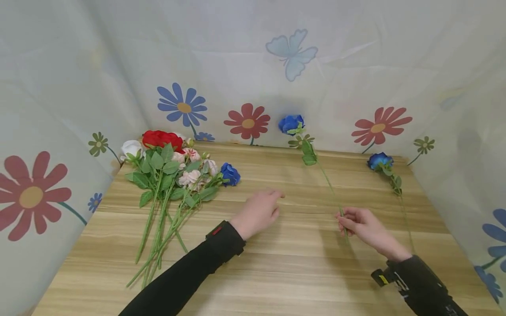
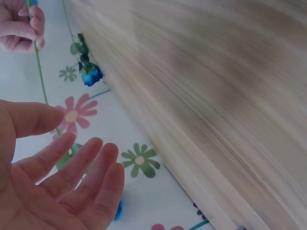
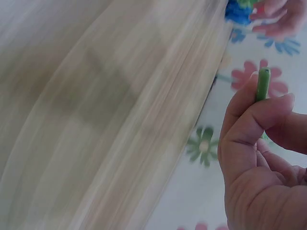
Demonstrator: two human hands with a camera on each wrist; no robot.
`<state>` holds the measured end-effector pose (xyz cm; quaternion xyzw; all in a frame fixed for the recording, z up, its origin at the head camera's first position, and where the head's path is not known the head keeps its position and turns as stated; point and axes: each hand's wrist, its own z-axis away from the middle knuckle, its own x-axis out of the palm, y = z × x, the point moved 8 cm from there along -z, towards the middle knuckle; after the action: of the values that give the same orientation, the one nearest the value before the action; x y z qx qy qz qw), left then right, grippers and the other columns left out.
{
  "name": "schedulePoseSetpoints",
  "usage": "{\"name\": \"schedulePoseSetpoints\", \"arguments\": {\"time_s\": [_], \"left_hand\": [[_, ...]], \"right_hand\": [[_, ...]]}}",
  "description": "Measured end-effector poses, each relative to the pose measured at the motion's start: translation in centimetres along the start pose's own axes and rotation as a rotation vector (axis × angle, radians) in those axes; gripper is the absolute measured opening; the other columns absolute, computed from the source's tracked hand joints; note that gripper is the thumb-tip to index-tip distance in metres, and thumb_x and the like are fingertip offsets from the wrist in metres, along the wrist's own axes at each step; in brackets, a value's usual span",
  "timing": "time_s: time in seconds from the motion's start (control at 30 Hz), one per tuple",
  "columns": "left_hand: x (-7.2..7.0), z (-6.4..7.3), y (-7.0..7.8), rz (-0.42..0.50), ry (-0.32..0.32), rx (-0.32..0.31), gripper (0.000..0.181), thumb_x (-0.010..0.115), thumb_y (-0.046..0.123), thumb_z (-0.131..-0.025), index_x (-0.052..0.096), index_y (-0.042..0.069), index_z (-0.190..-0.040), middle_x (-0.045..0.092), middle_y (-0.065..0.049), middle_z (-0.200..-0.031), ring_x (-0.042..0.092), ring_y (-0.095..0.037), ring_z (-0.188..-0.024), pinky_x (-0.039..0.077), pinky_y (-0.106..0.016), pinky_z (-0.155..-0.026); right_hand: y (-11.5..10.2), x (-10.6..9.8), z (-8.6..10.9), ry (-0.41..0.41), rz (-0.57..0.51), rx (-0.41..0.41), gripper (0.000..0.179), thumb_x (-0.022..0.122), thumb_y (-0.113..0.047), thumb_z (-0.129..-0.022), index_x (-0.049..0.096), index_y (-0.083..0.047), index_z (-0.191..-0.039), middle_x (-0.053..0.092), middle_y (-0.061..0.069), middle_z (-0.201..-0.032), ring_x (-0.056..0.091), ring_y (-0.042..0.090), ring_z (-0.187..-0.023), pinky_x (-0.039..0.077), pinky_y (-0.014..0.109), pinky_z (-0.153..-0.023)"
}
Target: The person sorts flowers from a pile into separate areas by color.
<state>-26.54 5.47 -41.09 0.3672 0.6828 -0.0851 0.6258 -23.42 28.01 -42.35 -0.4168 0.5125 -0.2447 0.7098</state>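
My right hand (image 1: 365, 228) pinches the lower stem of a blue artificial rose (image 1: 291, 124) between thumb and fingers. The flower head points up and away toward the back wall. In the right wrist view the green stem end (image 3: 263, 84) pokes out past the fingers. My left hand (image 1: 258, 213) hovers over the middle of the table, its fingers (image 2: 91, 167) relaxed and apart with nothing in them. Left of that hand lies a bunch of flowers, with a red bloom (image 1: 162, 139), a white rose (image 1: 131, 148) and another blue rose (image 1: 230, 174).
A separate blue rose (image 1: 380, 160) lies at the table's right side, its stem running toward me. The wooden table (image 1: 284, 272) ends at the back against a white curtain (image 1: 237, 57) printed with flowers and a butterfly, which also closes both sides.
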Motion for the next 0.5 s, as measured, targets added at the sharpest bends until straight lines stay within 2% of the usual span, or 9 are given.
{"name": "schedulePoseSetpoints", "arguments": {"time_s": [0.23, 0.5], "left_hand": [[1.1, -0.5, 2.4, -0.046, -0.017, 0.088, 0.035, 0.058, 0.016, -0.092, 0.056, 0.008, -0.126, 0.062, -0.006, -0.119, 0.060, -0.019, -0.104, 0.049, -0.033, -0.089], [1.9, -0.7, 3.9, -0.053, -0.043, 0.116, 0.035, 0.061, 0.016, -0.091, 0.057, 0.009, -0.125, 0.062, -0.005, -0.116, 0.059, -0.018, -0.104, 0.048, -0.031, -0.091]], "right_hand": [[2.9, -4.3, 2.2, 0.055, 0.121, 0.047, 0.028, 0.045, -0.014, -0.101, 0.053, 0.012, -0.104, 0.059, 0.019, -0.080, 0.054, 0.013, -0.064, 0.048, 0.029, -0.055], [6.6, -8.5, 4.7, 0.129, 0.336, 0.112, 0.026, 0.044, -0.015, -0.102, 0.055, 0.008, -0.097, 0.059, 0.011, -0.076, 0.053, 0.010, -0.061, 0.047, 0.029, -0.054]]}}
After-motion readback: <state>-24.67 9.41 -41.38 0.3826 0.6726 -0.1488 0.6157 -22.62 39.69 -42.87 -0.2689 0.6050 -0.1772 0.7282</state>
